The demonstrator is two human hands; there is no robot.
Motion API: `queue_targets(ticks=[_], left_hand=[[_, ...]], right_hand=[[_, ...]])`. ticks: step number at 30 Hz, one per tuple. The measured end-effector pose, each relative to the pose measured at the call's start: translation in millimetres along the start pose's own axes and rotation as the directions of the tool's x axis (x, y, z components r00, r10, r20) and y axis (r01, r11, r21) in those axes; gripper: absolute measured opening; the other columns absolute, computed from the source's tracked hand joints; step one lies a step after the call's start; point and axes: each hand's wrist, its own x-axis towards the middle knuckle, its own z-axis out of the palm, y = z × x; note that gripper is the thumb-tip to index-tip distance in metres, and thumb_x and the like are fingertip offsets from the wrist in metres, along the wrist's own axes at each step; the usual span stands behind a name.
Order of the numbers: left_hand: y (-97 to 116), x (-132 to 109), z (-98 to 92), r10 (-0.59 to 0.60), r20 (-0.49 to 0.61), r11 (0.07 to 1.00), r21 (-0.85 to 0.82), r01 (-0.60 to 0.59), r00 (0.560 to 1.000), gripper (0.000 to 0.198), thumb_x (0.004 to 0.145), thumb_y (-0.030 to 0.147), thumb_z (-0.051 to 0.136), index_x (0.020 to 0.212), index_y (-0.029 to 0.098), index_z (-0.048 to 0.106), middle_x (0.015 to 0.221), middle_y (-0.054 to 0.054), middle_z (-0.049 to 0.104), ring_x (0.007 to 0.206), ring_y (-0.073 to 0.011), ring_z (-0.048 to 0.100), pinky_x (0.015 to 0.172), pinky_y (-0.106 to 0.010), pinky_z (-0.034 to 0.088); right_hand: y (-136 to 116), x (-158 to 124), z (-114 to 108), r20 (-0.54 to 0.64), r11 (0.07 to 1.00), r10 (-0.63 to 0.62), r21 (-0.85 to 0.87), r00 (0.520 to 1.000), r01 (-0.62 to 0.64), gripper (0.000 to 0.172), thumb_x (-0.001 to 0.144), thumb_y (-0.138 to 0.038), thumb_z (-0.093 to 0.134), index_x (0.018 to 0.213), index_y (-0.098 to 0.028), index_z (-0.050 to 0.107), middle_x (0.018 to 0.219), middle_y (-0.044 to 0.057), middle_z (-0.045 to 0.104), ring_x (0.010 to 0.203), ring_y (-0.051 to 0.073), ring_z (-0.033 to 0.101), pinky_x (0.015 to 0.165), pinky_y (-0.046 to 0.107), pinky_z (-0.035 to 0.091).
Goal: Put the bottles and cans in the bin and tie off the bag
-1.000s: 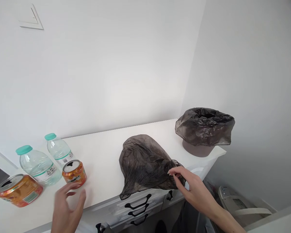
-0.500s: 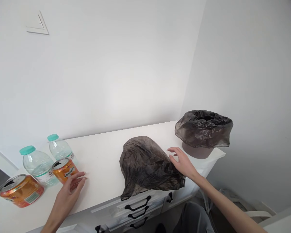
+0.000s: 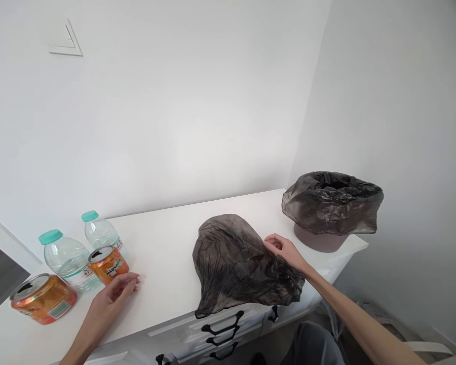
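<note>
My left hand [image 3: 114, 299] rests at the counter's front left with curled fingers apart and nothing in them, just in front of an orange soda can [image 3: 108, 264]. My right hand [image 3: 285, 251] is at the right edge of a crumpled dark plastic bag [image 3: 239, 263], its fingers curled together at the bag's edge; whether they grip the film is unclear. The bag lies spread over the counter and hangs over its front edge. A second orange can [image 3: 45, 300] and two clear bottles with teal caps [image 3: 66, 259] [image 3: 101, 233] stand at the left.
A brownish bin [image 3: 319, 240] lined with a dark bag [image 3: 330, 205] stands at the right end of the white counter [image 3: 163, 258]. Drawers with black handles [image 3: 223, 328] are below the front edge. Walls rise behind and at the right.
The fingers of my right hand have drawn closer together at the bag's edge. My left hand's fingers have curled slightly. The whole view has shifted a little, with things appearing further right.
</note>
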Motion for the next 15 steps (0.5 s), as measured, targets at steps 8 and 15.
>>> queue_targets(ticks=[8, 15], left_hand=[[25.5, -6.5, 32.0, 0.093, 0.008, 0.991, 0.092, -0.094, 0.996, 0.053, 0.083, 0.07, 0.056, 0.105, 0.024, 0.072, 0.115, -0.008, 0.078, 0.098, -0.0287, 0.075, 0.087, -0.04, 0.061], [105.2, -42.9, 84.5, 0.506, 0.073, 0.834, 0.213, -0.509, 0.86, 0.043, 0.101, 0.05, 0.046, 0.133, 0.025, 0.061, 0.142, -0.01, 0.064, 0.135, -0.0292, 0.058, 0.111, -0.049, 0.05]], right_hand=[[-33.4, -38.9, 41.3, 0.159, 0.984, -0.08, -0.146, 0.984, 0.104, 0.034, 0.082, -0.048, 0.076, 0.084, -0.024, 0.052, 0.068, -0.007, 0.053, 0.065, 0.014, 0.05, 0.063, 0.026, 0.038], [-78.2, -49.9, 46.2, 0.106, 0.995, -0.08, 0.072, 0.991, 0.073, 0.033, 0.097, -0.053, 0.056, 0.088, -0.022, 0.064, 0.078, 0.001, 0.066, 0.069, 0.017, 0.059, 0.062, 0.028, 0.046]])
